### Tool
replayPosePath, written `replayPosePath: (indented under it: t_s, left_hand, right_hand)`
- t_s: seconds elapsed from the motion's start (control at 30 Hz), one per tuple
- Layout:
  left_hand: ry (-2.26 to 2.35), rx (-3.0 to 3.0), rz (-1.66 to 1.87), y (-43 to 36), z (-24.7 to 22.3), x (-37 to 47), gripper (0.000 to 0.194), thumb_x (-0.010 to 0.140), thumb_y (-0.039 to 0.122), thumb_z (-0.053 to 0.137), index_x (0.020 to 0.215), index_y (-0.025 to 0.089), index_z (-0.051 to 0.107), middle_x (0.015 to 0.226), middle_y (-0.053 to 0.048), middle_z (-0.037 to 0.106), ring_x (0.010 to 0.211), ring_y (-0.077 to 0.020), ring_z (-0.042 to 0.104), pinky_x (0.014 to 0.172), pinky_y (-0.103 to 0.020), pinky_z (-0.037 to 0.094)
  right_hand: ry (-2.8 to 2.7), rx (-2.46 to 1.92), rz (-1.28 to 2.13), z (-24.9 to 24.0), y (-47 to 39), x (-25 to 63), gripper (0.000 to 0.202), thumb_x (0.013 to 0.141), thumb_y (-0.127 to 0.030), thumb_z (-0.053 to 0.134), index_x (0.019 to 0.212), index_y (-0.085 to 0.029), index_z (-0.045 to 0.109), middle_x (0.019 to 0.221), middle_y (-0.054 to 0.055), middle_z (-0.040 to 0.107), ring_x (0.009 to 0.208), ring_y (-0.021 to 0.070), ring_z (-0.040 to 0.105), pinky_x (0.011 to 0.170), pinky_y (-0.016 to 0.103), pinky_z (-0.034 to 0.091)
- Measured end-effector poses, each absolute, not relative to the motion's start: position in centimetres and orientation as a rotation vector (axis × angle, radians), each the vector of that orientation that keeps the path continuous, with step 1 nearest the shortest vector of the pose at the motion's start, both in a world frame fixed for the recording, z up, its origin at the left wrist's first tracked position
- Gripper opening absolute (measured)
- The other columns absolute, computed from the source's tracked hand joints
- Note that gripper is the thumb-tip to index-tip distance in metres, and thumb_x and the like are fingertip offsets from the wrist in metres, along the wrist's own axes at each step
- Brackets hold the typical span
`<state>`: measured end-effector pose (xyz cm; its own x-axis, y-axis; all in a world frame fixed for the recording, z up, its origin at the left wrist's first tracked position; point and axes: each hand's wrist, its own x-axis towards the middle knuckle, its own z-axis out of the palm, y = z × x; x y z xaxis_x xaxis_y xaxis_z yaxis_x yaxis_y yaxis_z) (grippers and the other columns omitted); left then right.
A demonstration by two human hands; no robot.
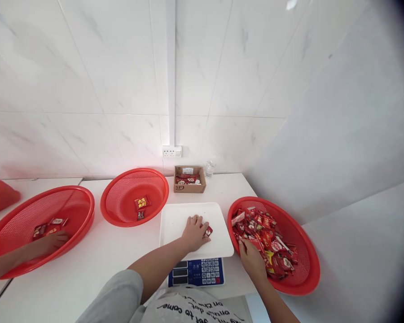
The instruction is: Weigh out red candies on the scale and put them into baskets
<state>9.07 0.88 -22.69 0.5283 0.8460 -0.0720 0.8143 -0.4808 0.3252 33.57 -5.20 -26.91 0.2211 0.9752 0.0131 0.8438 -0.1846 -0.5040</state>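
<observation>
My left hand [194,233] lies over a red packet [208,231] on the white tray [173,220] of a scale, its fingers bent round the packet. The scale's blue keypad [205,272] shows below the tray. At the near left rim of the right red basket [308,264], my right hand [251,258] has its fingers pressed together; what they hold, if anything, is too small to tell. That basket is heaped with red packets [259,229], a few yellow or white among them.
A middle red basket [121,190] holds a few packets. Another person's hand [52,242] reaches into the left red basket [16,220]. Against the wall stand a small cardboard box [189,187] of packets and a clear cup [209,169].
</observation>
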Motion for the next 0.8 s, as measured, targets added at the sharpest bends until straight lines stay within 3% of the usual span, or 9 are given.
replayPosePath:
  t_s: [0.13, 0.27, 0.37, 0.5, 0.8]
  left_hand:
    - [1.248, 2.557, 0.174, 0.1, -23.0, 8.9, 0.04, 0.086, 0.026, 0.043, 0.126, 0.023, 0.045, 0.115, -0.012, 0.055, 0.109, -0.0288, 0.047, 0.091, -0.045, 0.038]
    - [1.241, 2.39, 0.26, -0.3, -23.0, 7.8, 0.05, 0.078, 0.007, 0.041, 0.124, 0.025, 0.048, 0.113, -0.008, 0.055, 0.101, -0.023, 0.052, 0.088, -0.036, 0.042]
    - [1.405, 2.105, 0.547, 0.2, -22.5, 5.5, 0.045, 0.079, 0.008, 0.04, 0.118, 0.027, 0.051, 0.111, -0.004, 0.056, 0.099, -0.0182, 0.055, 0.09, -0.032, 0.044]
    - [1.639, 1.888, 0.762, 2.3, -20.9, 0.3, 0.043, 0.082, 0.008, 0.038, 0.122, 0.024, 0.047, 0.115, -0.007, 0.053, 0.104, -0.0151, 0.055, 0.092, -0.029, 0.043]
    - [2.057, 1.505, 0.96, 4.5, -17.8, -9.7, 0.045, 0.082, 0.028, 0.051, 0.125, 0.02, 0.043, 0.121, -0.012, 0.051, 0.111, -0.0239, 0.051, 0.093, -0.039, 0.04]
  right_hand:
    - [-1.66, -2.12, 0.47, -27.1, -5.1, 33.7, 0.046, 0.084, -0.044, 0.029, 0.101, -0.017, 0.063, 0.109, 0.012, 0.066, 0.102, 0.025, 0.059, 0.089, 0.037, 0.044]
    - [-1.671, -2.091, 0.453, -27.4, -5.0, 33.9, 0.045, 0.084, -0.045, 0.031, 0.098, -0.019, 0.064, 0.108, 0.011, 0.067, 0.1, 0.0249, 0.061, 0.085, 0.036, 0.046]
    - [-1.678, -2.078, 0.428, -27.7, -4.9, 34.1, 0.044, 0.084, -0.045, 0.032, 0.096, -0.019, 0.065, 0.107, 0.012, 0.067, 0.099, 0.0251, 0.061, 0.084, 0.036, 0.046]
    - [-1.674, -2.081, 0.463, -27.9, -4.9, 34.2, 0.045, 0.083, -0.044, 0.032, 0.1, -0.017, 0.064, 0.11, 0.013, 0.066, 0.102, 0.0261, 0.06, 0.088, 0.038, 0.045]
    - [-1.69, -2.076, 0.505, -27.7, -4.9, 34.1, 0.047, 0.082, -0.044, 0.03, 0.101, -0.014, 0.062, 0.112, 0.015, 0.064, 0.105, 0.0278, 0.058, 0.092, 0.04, 0.043]
